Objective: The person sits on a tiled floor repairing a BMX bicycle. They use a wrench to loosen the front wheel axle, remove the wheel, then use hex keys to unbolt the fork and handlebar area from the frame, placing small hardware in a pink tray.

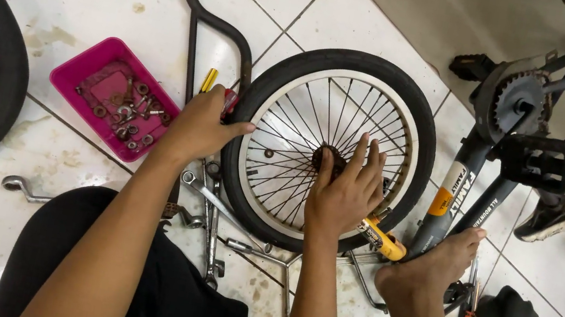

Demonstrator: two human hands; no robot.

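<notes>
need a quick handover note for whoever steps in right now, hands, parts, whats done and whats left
Left hand: gripping the tyre edge of the small wheel, which lies flat on the tiled floor.
Right hand: palm on the spokes, fingers at the hub.
Parts: pink tray of nuts and washers to the left; spanners on the floor by the wheel; bike frame to the right, with a bare foot resting against it.
Done: the wheel is off the frame.
Left: hub work looks unfinished, and the wheel is not yet back on.
</notes>
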